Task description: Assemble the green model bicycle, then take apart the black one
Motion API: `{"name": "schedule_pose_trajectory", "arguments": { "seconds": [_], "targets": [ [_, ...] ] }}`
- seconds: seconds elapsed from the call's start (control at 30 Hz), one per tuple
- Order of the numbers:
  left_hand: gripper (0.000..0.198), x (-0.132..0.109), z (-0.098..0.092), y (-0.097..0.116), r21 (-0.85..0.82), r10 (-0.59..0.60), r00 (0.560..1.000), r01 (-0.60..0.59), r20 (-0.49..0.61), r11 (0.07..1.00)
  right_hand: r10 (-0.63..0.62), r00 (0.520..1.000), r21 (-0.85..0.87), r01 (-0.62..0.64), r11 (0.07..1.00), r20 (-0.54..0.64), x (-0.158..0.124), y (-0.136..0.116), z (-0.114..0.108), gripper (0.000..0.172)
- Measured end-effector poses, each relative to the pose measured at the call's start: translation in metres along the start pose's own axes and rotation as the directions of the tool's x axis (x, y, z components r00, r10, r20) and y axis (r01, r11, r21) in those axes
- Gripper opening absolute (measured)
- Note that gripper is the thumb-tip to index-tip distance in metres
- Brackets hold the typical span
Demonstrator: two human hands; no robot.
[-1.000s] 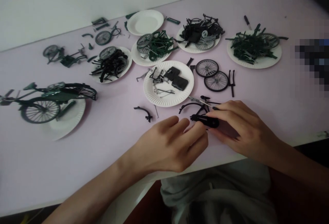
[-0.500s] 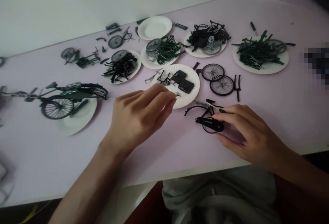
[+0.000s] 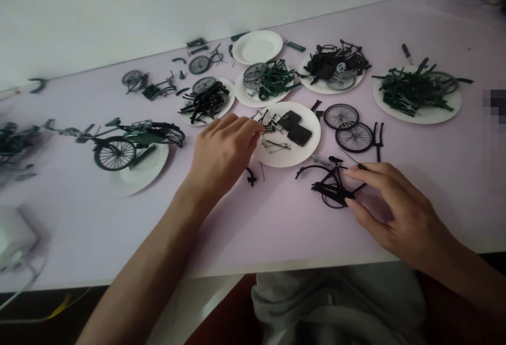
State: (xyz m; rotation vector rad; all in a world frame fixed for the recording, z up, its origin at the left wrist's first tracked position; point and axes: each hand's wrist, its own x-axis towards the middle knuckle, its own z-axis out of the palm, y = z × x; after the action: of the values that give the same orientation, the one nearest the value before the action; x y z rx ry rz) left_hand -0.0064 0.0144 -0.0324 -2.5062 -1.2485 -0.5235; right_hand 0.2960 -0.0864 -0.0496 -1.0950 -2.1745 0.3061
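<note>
In the head view my left hand (image 3: pixel 229 147) is pinched over the left rim of a white paper plate (image 3: pixel 312 152). What its fingertips hold, if anything, is too small to make out. Two dark flat pieces (image 3: pixel 299 135) and several small black and silver parts (image 3: pixel 272 123) lie on that plate. My right hand (image 3: pixel 395 205) has its fingers closed around a thin screwdriver (image 3: pixel 358 163), its shaft pointing up and left. Its thumb touches the end of a black miniature bicycle frame (image 3: pixel 331 192) on the table. Beyond it are two loose spoked wheels (image 3: pixel 354 135).
Plates heaped with bicycle parts (image 3: pixel 419 92) stand along the back, beside a bare paper plate (image 3: pixel 256 48). An assembled green model bicycle (image 3: pixel 136 139) rests partly over a plate at left. A white box with a cable (image 3: pixel 16 231) lies at the near left.
The view has shifted left. My left hand has moved toward the plate's left side, uncovering small parts. My right fingers have slid toward the frame's right end.
</note>
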Motion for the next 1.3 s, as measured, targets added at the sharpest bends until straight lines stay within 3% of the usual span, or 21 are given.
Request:
{"name": "schedule_pose_trajectory", "arguments": {
  "seconds": [0.37,0.57,0.8,1.03,1.3],
  "targets": [
    [0.006,-0.002,0.001,-0.004,-0.016,-0.032,0.997,0.033,0.065,0.999,0.026,0.999,0.021,-0.025,0.999,-0.044,-0.001,0.000,0.000,0.047],
    [0.012,0.000,-0.005,-0.001,-0.177,0.078,0.990,-0.056,0.120,0.983,0.037,0.999,0.033,-0.035,0.999,-0.036,-0.003,0.002,0.000,0.050],
    [0.014,0.002,-0.009,0.003,-0.139,0.129,0.983,-0.111,0.131,0.984,0.079,0.996,0.023,-0.079,0.997,-0.028,-0.005,0.001,0.001,0.047],
    [0.017,0.004,-0.018,0.012,-0.129,0.197,0.955,-0.172,0.222,0.977,0.057,0.998,0.030,-0.056,0.998,-0.019,-0.004,0.003,0.002,0.046],
    [0.015,0.004,-0.016,0.015,-0.158,0.258,0.960,-0.240,0.106,0.958,0.054,0.998,0.050,-0.053,0.997,-0.024,-0.002,0.002,0.001,0.046]
  ]
}}
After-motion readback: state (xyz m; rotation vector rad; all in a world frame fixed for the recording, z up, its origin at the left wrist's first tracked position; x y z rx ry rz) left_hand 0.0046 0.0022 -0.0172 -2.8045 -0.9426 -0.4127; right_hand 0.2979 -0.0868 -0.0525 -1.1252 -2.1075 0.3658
